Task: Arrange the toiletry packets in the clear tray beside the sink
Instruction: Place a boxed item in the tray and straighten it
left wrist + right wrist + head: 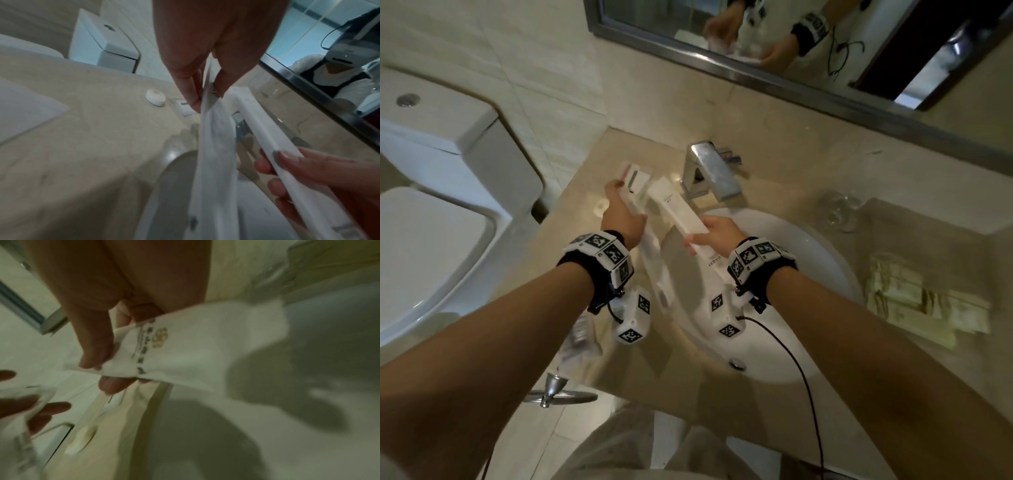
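Holding: left hand (619, 214) pinched one long white packet (654, 270); right hand (717, 234) gripped another (681, 214). Clear tray (650, 181) on counter (571, 246) contained small flat packets (636, 175).

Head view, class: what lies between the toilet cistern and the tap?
In the head view, the beige counter with a small white disc, packets in the clear tray, and the left hand holding a packet.

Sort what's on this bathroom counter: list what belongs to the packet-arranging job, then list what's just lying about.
Belongs to the job:
- long white packet pinched in the left hand
- printed white packet gripped in the right hand
- packets already lying by the tap

Just lying about:
- tap
- upturned glasses
- folded towel
- small white soap
- toilet
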{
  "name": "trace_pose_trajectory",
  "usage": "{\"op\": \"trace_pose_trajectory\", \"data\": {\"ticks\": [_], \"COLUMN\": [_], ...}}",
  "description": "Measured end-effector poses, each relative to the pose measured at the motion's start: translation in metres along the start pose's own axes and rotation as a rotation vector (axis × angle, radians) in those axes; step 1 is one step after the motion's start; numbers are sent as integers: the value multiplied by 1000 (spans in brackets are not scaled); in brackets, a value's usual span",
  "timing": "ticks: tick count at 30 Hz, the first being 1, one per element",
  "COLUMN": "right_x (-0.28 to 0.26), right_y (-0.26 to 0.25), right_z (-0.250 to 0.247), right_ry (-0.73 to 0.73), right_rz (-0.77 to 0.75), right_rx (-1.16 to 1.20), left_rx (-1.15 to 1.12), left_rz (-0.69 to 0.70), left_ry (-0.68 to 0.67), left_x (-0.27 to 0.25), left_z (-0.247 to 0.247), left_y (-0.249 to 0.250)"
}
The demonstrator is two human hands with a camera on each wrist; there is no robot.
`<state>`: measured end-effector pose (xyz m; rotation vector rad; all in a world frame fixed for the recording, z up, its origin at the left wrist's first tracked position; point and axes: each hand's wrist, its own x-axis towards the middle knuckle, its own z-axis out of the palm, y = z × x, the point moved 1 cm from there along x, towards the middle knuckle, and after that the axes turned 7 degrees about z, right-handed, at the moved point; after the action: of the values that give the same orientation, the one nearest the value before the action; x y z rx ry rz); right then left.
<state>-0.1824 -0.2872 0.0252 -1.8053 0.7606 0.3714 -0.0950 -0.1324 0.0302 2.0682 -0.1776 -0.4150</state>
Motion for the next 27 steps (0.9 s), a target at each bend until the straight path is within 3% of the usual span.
{"op": "trace_pose_trajectory", "data": {"ticks": [5, 9, 12, 16, 27], "right_x": [-25, -44, -60, -75, -126], "right_y": [31, 60, 80, 110, 197], "right_z": [-47, -84, -107, -134, -222], "right_ry": [7, 6, -4, 19, 145], "right_rz": [-32, -12, 3, 36, 231], "right_rx": [51, 6, -49, -49, -20], "left_rx": [127, -7, -94, -27, 2], "left_rz": [113, 102, 106, 184, 241], "left_ry": [-76, -81, -183, -333, -268], "left_x": [-11, -28, -39, -53, -77], "left_z": [40, 74, 99, 137, 227], "left_y": [25, 48, 61, 78, 114]}}
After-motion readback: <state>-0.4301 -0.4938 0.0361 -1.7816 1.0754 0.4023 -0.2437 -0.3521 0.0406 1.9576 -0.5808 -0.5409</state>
